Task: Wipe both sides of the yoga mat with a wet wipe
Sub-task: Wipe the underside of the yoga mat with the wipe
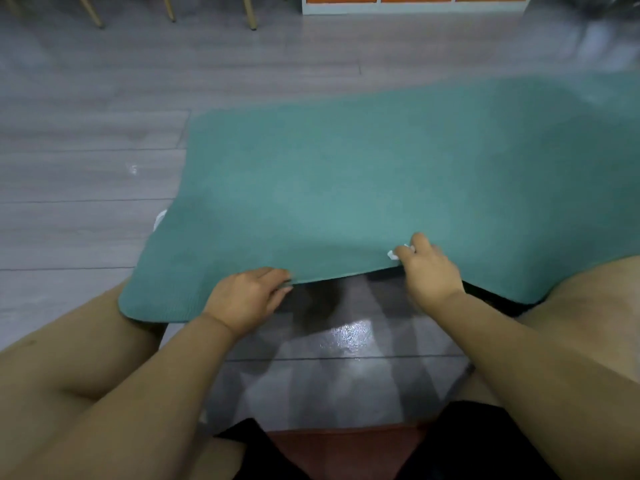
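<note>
A teal yoga mat (346, 181) lies spread across the grey floor, its near edge draped over my knees and lifted off the floor in the middle. My left hand (247, 299) grips that near edge, fingers curled under it. My right hand (427, 271) holds the same edge further right, pinching the mat together with a small white wet wipe (394, 254) that peeks out at my fingertips. Most of the wipe is hidden by the fingers.
Grey plank floor (86, 168) surrounds the mat. My bare knees (588, 299) rise on both sides under the mat's edge. Thin chair legs (251, 15) stand at the far left, an orange-fronted cabinet (412, 1) at the back. Something white (160, 218) pokes out under the mat's left edge.
</note>
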